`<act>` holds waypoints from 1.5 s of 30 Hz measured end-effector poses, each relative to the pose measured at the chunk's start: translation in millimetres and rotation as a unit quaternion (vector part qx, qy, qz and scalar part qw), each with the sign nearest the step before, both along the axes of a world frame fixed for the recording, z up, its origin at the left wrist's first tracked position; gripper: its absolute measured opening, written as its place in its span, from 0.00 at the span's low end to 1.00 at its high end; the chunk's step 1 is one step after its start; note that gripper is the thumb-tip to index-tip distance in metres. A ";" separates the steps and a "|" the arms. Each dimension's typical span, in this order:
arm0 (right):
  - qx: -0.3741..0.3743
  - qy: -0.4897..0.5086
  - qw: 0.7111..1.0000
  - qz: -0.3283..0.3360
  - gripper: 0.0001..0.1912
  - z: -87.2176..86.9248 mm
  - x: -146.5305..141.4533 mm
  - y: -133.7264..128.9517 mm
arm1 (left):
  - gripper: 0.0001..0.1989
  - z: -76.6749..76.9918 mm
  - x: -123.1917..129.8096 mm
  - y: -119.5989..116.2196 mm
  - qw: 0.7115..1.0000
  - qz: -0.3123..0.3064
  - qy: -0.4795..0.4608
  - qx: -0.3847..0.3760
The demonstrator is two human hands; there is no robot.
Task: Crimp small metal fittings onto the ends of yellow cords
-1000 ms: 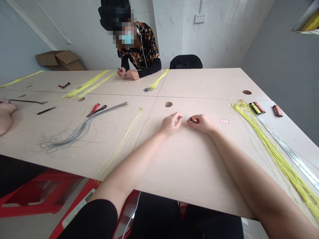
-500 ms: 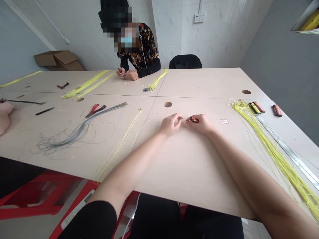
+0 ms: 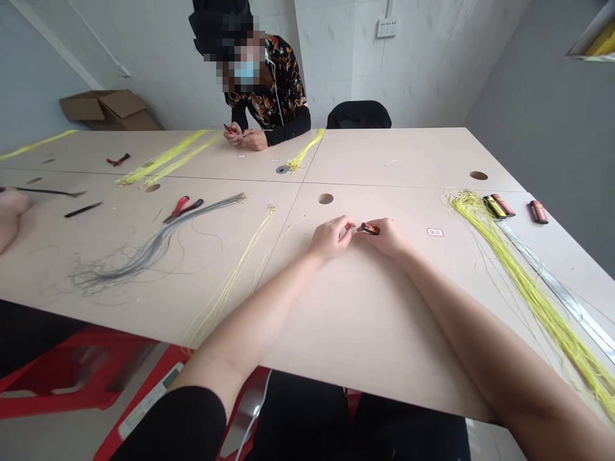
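Near the middle of the table my right hand (image 3: 388,237) is wrapped round a small red and black lighter (image 3: 369,228), whose dark end points left. My left hand (image 3: 331,235) is just beside it, thumb and fingertips pinched together. Something tiny, perhaps a thread end, is between those fingertips, too small to make out. The fingertips of both hands almost meet. Left of them lie a few thin yellow cords (image 3: 235,267) with knotted ends. To the right, a small white label with a red border (image 3: 435,232) rests flat.
A thick yellow cord bundle (image 3: 523,282), a silvery strip (image 3: 552,288) and several lighters (image 3: 538,212) lie right. Grey cords (image 3: 158,246) and red-black pliers (image 3: 181,209) are left. The table (image 3: 336,320) has round holes. A co-worker (image 3: 269,96) sits opposite; another person's hand (image 3: 12,208) shows left.
My right hand has shifted slightly left with the lighter, closing the gap to my left fingertips. The view has tilted a little. The co-worker opposite has moved only slightly.
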State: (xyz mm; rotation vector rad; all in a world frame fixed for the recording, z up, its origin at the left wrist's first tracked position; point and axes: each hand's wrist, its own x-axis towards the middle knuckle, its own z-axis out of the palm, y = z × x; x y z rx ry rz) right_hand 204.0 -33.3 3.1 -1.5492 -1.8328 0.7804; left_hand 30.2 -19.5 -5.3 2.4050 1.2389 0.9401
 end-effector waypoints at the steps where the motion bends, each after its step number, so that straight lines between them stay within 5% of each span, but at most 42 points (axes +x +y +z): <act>1: 0.008 -0.011 1.000 -0.004 0.18 -1.1 -0.9 0.0 | 0.07 0.3 0.1 -0.1 1.000 -0.002 -0.001 -0.001; 9: -0.028 0.069 0.997 0.015 0.18 -1.1 6.5 1.6 | 0.09 1.2 -0.5 1.9 1.000 -0.016 -0.002 0.020; 20: -0.044 0.134 0.988 0.058 0.19 -4.6 18.3 7.4 | 0.09 -2.4 -0.1 3.3 0.999 -0.022 0.022 -0.041; 27: -0.044 0.154 0.985 0.069 0.19 -5.5 19.5 8.3 | 0.09 -2.1 1.3 0.3 0.997 -0.072 -0.004 -0.029; 35: -0.040 0.178 0.981 0.066 0.20 -0.3 22.3 6.3 | 0.04 7.1 8.2 -6.7 0.987 -0.031 -0.100 -0.120; 45: -0.031 0.217 0.970 0.107 0.19 -1.7 25.9 7.6 | 0.18 -0.1 11.3 -4.8 0.947 -0.069 -0.162 -0.270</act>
